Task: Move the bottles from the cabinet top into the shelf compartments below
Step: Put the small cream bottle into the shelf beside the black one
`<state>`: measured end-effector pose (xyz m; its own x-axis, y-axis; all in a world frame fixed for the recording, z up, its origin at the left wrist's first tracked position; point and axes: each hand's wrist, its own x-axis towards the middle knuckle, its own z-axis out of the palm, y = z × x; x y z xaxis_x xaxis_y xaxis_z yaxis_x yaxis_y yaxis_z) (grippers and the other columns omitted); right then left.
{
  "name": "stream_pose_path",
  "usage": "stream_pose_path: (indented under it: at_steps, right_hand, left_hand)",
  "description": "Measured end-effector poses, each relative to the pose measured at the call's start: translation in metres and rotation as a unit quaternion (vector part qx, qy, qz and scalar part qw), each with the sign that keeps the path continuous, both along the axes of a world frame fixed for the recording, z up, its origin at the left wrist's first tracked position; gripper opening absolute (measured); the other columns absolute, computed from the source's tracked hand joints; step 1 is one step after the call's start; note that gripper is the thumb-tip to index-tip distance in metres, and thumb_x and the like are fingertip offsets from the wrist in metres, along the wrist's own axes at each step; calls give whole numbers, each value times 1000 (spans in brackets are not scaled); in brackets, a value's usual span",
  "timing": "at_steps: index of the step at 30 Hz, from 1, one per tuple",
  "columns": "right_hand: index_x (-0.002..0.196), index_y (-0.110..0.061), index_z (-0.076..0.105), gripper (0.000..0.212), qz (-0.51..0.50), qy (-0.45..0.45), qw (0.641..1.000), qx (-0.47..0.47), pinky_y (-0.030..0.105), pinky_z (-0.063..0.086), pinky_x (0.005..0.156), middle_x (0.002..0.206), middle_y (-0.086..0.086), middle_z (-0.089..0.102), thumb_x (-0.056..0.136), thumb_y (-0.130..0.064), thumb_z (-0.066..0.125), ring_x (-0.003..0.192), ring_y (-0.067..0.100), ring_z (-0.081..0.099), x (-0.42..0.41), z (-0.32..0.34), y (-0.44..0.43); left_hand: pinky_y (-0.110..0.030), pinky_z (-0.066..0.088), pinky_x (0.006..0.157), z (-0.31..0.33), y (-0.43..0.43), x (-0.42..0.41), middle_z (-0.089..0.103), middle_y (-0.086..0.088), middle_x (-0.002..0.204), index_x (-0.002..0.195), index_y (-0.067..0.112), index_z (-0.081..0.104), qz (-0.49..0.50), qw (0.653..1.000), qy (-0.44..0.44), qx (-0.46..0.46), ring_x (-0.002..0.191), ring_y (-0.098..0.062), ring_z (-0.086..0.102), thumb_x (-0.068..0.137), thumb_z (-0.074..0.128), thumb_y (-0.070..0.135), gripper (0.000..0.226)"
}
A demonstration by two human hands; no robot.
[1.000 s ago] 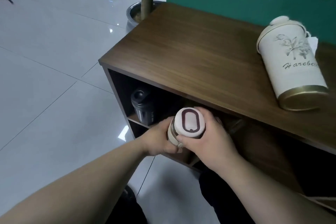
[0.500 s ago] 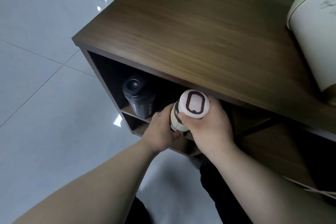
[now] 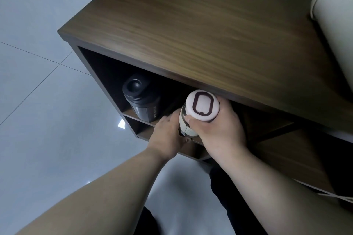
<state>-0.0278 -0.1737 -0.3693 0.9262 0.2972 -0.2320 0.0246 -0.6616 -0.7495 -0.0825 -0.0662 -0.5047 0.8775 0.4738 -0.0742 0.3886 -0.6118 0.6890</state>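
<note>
**White bottle going into the upper shelf compartment**

The white bottle (image 3: 199, 112), pale-bodied with a flat cap marked by a dark rounded ring, is sitting upright at the open front of the top compartment, just under the cabinet top (image 3: 191, 30). The right hand (image 3: 219, 131) is clasping it around the cap and shoulder; the left hand (image 3: 168, 133) is wrapping its lower side. A black bottle (image 3: 142, 101) is already standing on the same shelf to the left. A large cream canister (image 3: 336, 22) is waiting on top, so the job looks roughly midway
</note>
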Motion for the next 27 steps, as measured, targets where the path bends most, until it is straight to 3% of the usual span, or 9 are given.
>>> stream_pose_path:
  at_steps: [4, 10, 18, 27]
  right_hand:
    - [80, -43, 47, 46, 4, -4, 1000, 0, 37, 55, 89, 113, -8, 71, 66, -30, 89, 106, 18, 68, 0, 1, 0]
    - [94, -41, 54, 45, -2, -3, 1000, -9, 34, 53, 88, 117, -7, 71, 65, -35, 89, 109, 19, 67, 1, 0, 0]
    - [118, -33, 60, 63, -13, -8, 1000, -23, 34, 53, 87, 119, -7, 70, 63, -43, 87, 110, 20, 66, 0, -4, -2]
    - [116, -30, 60, 62, -23, -10, 999, -23, 36, 55, 87, 118, -6, 71, 62, -41, 89, 108, 21, 67, 1, -6, -2]
  left_hand:
    - [-27, 30, 76, 3, 1, 0, 71, -1, 114, 133, 18, 53, -3, 1000, 1, 19, 102, -28, 55, 72, 88, 25, 70]
    - [-26, 30, 76, 8, 2, 2, 71, 0, 114, 128, 16, 55, -12, 1000, 2, 19, 101, -28, 56, 73, 89, 25, 66]
    - [-27, 30, 77, 7, 1, 2, 71, -2, 115, 130, 15, 54, -13, 1000, 2, 27, 104, -30, 57, 74, 87, 24, 66]
    - [-28, 30, 74, 5, 1, 1, 70, -2, 109, 123, 15, 56, -19, 999, 3, 28, 97, -28, 54, 74, 87, 22, 59]
